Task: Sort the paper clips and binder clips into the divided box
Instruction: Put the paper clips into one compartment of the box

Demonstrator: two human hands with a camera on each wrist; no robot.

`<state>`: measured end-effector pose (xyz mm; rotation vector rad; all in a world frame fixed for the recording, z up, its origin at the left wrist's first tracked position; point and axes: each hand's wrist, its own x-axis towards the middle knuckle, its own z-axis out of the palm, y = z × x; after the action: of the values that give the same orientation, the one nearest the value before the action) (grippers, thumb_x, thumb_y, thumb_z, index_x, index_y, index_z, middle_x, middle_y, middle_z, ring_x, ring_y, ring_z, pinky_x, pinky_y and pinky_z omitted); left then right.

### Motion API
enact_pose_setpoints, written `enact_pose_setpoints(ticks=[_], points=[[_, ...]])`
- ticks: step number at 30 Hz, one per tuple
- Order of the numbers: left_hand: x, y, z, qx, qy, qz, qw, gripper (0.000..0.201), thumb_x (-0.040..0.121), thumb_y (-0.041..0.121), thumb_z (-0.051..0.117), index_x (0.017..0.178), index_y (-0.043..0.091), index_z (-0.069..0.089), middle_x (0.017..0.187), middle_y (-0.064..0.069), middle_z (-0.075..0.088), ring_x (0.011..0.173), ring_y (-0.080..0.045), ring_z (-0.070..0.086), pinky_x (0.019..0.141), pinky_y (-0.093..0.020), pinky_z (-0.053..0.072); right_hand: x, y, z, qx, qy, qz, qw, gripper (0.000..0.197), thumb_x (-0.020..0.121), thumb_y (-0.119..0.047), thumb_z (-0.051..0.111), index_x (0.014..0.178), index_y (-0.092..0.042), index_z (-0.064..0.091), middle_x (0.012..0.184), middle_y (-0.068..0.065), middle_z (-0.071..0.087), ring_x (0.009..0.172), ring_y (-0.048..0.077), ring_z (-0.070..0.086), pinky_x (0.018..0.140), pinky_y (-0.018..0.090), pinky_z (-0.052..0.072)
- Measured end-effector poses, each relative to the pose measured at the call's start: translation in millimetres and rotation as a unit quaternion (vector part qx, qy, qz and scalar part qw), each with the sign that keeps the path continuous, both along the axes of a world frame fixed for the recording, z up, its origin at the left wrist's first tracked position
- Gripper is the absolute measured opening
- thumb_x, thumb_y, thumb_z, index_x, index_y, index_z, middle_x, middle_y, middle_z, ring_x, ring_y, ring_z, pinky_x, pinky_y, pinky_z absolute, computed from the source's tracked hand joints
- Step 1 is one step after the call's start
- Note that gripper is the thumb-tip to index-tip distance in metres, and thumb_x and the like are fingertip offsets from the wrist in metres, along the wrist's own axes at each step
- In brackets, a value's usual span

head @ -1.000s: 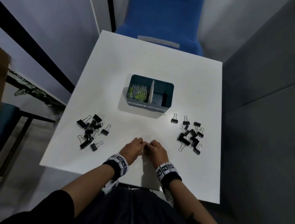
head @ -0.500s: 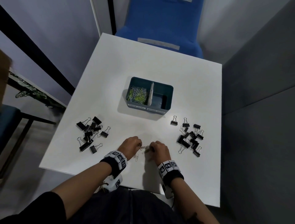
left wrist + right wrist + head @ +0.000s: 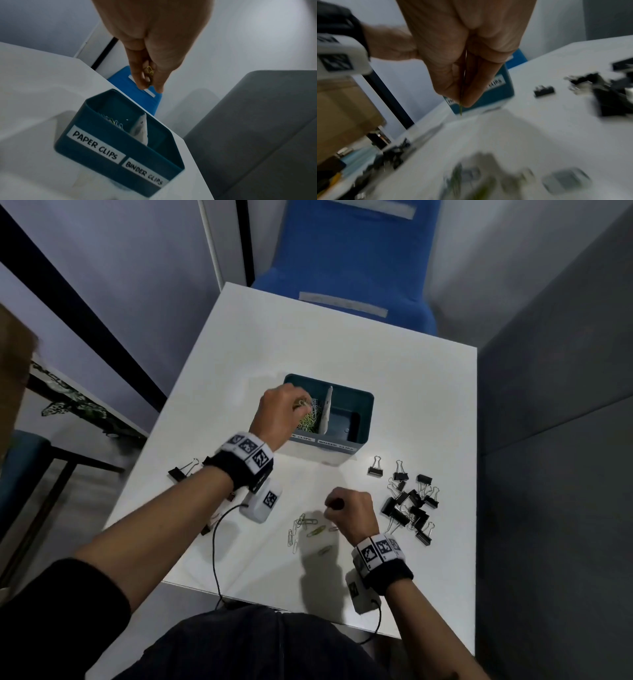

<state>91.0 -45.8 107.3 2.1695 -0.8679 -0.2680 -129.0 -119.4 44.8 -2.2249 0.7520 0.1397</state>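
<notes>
A teal divided box [image 3: 363,402] [image 3: 120,151] stands mid-table, labelled for paper clips on the left and binder clips on the right. My left hand [image 3: 284,412] [image 3: 150,82] hovers over the left compartment, pinching a few paper clips [image 3: 149,71]. That compartment holds a heap of coloured paper clips [image 3: 310,419]. My right hand [image 3: 346,510] [image 3: 464,102] pinches a thin paper clip [image 3: 462,108] just above the table. Loose paper clips [image 3: 306,525] lie left of it.
Black binder clips [image 3: 409,501] lie in a pile at the right. Another binder clip [image 3: 183,470] shows behind my left forearm. A blue chair [image 3: 346,265] stands beyond the white table [image 3: 342,354]. A grey wall runs along the right.
My left hand has lifted from the near table edge and travelled to the box with paper clips. My right hand has risen slightly. Loose paper clips now lie uncovered.
</notes>
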Motion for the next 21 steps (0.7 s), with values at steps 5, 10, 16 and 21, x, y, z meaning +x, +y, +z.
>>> enact_pose_setpoints(ticks=[5, 10, 16, 21], points=[[4.7, 11.3, -8.6, 0.032, -0.002, 0.028, 0.999, 0.030, 0.085, 0.020, 0.071, 0.115, 0.017, 0.068, 0.110, -0.003, 0.070, 0.098, -0.018, 0.064, 0.088, -0.037, 0.053, 60.0, -17.8, 49.5, -0.041, -0.083, -0.027, 0.995, 0.012, 0.072, -0.003, 0.073, 0.078, -0.013, 0.072, 0.074, -0.003, 0.068, 0.067, 0.011, 0.062, 0.066, 0.010, 0.048], [-39.3, 52.4, -44.3, 0.108, -0.008, 0.014, 0.994, 0.017, 0.091, 0.011, 0.061, 0.099, 0.020, 0.072, 0.100, 0.004, 0.072, 0.079, -0.013, 0.063, 0.072, -0.025, 0.050, 131.8, -38.2, 84.0, -0.103, -0.121, 0.001, 0.987, 0.012, 0.078, -0.002, 0.069, 0.079, -0.014, 0.070, 0.076, -0.005, 0.067, 0.069, 0.010, 0.061, 0.071, 0.025, 0.057], [-79.1, 97.7, -85.1, 0.308, 0.043, -0.167, 0.936, 0.045, 0.089, 0.025, 0.064, 0.132, 0.018, 0.052, 0.129, -0.004, 0.054, 0.111, -0.023, 0.057, 0.088, -0.041, 0.051, 120.1, -36.9, 74.3, -0.187, -0.136, 0.035, 0.972, 0.009, 0.086, -0.020, 0.065, 0.095, -0.018, 0.065, 0.092, 0.002, 0.066, 0.077, 0.020, 0.062, 0.065, 0.036, 0.056], [-102.3, 115.5, -113.5, 0.343, 0.016, -0.283, 0.895, 0.078, 0.078, 0.032, 0.073, 0.141, 0.014, 0.031, 0.133, -0.007, 0.034, 0.112, -0.025, 0.043, 0.072, -0.042, 0.052, 34.8, -15.0, 4.3, -0.126, 0.035, 0.062, 0.990, 0.018, 0.085, -0.016, 0.063, 0.103, -0.019, 0.066, 0.100, 0.002, 0.067, 0.082, 0.020, 0.064, 0.074, 0.036, 0.057]])
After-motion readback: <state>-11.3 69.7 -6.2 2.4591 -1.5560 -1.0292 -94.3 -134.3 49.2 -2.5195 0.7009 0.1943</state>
